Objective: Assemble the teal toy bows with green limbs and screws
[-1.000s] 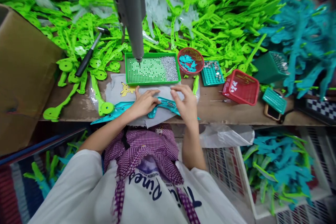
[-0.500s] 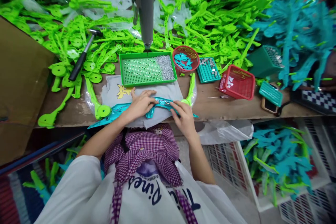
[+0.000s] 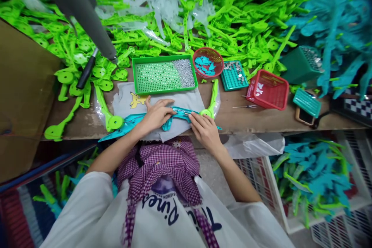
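Observation:
A long teal plastic part (image 3: pixel 128 122) lies across a grey cloth (image 3: pixel 186 100) at the front edge of the wooden bench (image 3: pixel 261 118). My left hand (image 3: pixel 157 114) presses flat on the middle of that part, fingers stretched out. My right hand (image 3: pixel 205 128) rests on the part's right end, fingers curled down around a small metal piece there, next to a green plastic arm (image 3: pixel 212 100). Just behind the cloth sits a green tray (image 3: pixel 164 74) of small silvery screws.
Piles of green plastic parts (image 3: pixel 241 15) cover the back of the bench, teal ones (image 3: pixel 337 19) at right. A red round basket (image 3: pixel 207 62), a teal box (image 3: pixel 234 75), a red basket (image 3: pixel 269 91), a hammer (image 3: pixel 85 71), a cardboard box (image 3: pixel 23 97) and a hanging grey tool (image 3: pixel 78 4) stand around.
My right hand has come down from above the cloth onto the right end of the teal part. The view has swung, so the hanging grey tool now appears far to the left.

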`<act>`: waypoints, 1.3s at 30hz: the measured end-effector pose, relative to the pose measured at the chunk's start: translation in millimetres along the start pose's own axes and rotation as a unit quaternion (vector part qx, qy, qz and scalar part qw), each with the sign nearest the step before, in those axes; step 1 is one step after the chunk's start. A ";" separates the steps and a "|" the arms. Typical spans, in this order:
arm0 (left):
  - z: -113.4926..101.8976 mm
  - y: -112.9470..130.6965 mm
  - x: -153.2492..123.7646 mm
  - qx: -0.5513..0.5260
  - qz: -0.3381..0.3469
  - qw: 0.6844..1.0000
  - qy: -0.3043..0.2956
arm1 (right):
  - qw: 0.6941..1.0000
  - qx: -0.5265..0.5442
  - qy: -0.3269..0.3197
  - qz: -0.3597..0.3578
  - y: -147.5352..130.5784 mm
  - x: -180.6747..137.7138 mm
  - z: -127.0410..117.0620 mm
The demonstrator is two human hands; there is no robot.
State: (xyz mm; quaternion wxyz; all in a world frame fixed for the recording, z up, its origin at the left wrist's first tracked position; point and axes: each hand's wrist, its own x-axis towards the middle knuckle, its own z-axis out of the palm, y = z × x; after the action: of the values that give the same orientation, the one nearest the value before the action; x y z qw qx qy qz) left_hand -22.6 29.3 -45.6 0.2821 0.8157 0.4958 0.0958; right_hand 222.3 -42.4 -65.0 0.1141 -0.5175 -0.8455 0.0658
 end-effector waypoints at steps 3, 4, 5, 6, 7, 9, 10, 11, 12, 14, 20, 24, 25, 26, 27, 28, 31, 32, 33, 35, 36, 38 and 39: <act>-1.3 -0.5 0.9 -0.007 -0.006 1.000 -0.005 | 1.000 -0.005 -0.012 0.002 -7.0 4.3 2.1; -1.7 -0.7 1.2 -0.010 -0.008 1.000 -0.007 | 1.000 -0.007 -0.016 0.002 -9.3 5.8 3.1; -1.9 -0.9 1.4 -0.013 -0.011 1.000 -0.008 | 1.000 -0.009 -0.021 0.003 -11.4 7.4 4.0; -2.1 -1.2 1.6 -0.015 -0.012 1.000 -0.009 | 1.000 -0.011 -0.027 0.005 -13.3 8.9 4.7; -2.1 -1.6 1.8 -0.017 -0.013 1.000 -0.010 | 0.999 -0.013 -0.033 0.008 -15.0 10.5 5.2; -2.3 -2.1 2.3 -0.018 -0.013 1.000 -0.015 | 0.999 -0.016 -0.046 0.014 -17.9 13.7 5.7; -2.7 -2.0 2.5 -0.017 -0.013 1.000 -0.017 | 0.998 -0.016 -0.051 0.016 -19.2 15.2 5.8; -3.4 -1.7 2.7 -0.015 -0.013 1.000 -0.019 | 0.998 -0.016 -0.054 0.017 -20.5 16.6 5.9; -4.4 -1.1 2.8 -0.011 -0.012 1.000 -0.020 | 0.998 -0.016 -0.056 0.019 -21.8 17.8 6.1; -7.2 0.7 2.9 0.000 -0.002 1.000 -0.023 | 0.998 -0.017 -0.054 0.023 -24.8 19.5 6.6; -11.2 3.3 3.3 0.023 0.022 0.999 -0.038 | 0.998 -0.012 -0.034 0.045 -40.3 24.8 7.9; -7.4 -0.4 4.0 0.009 0.005 1.000 -0.024 | 0.997 0.012 -0.067 0.036 -44.5 30.2 7.0; -6.4 -1.4 4.0 0.005 0.002 1.000 -0.019 | 0.997 0.014 -0.071 0.034 -44.2 31.3 6.4; -5.6 -2.3 4.1 0.001 -0.001 1.000 -0.015 | 0.997 0.015 -0.074 0.033 -43.7 32.5 5.6; -5.0 -3.1 4.1 -0.001 -0.002 1.000 -0.014 | 0.997 0.015 -0.075 0.033 -43.2 33.8 4.7; -4.5 -3.7 4.1 -0.003 -0.003 1.000 -0.015 | 0.996 0.014 -0.076 0.034 -42.8 35.4 3.6; -4.5 -4.0 3.9 -0.002 -0.005 1.000 -0.021 | 0.996 0.007 -0.081 0.045 -43.5 42.0 0.5; -5.1 -3.7 3.8 0.001 -0.006 1.000 -0.022 | 0.995 0.005 -0.085 0.047 -44.3 44.5 -0.2; -6.0 -3.3 3.7 0.005 -0.007 1.000 -0.023 | 0.995 0.003 -0.089 0.048 -45.1 46.7 -0.8; -8.7 -2.4 3.5 0.014 -0.001 1.000 -0.027 | 0.994 0.002 -0.098 0.046 -46.3 49.9 -1.7; -10.3 -2.1 3.4 0.017 0.006 0.999 -0.032 | 0.994 0.002 -0.100 0.045 -46.4 50.5 -2.3; -13.4 -1.8 3.0 0.019 0.019 0.999 -0.047 | 0.994 0.006 -0.099 0.042 -44.2 49.5 -4.4; -14.6 -1.8 2.7 0.020 0.025 0.998 -0.052 | 0.994 0.014 -0.100 0.035 -41.6 47.9 -6.2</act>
State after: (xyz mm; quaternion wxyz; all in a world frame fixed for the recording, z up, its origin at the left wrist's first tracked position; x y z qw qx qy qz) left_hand -29.0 37.5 -34.9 0.2884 0.8371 0.4621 0.0499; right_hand 167.1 -18.8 -43.5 0.0338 -0.5363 -0.8328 0.1328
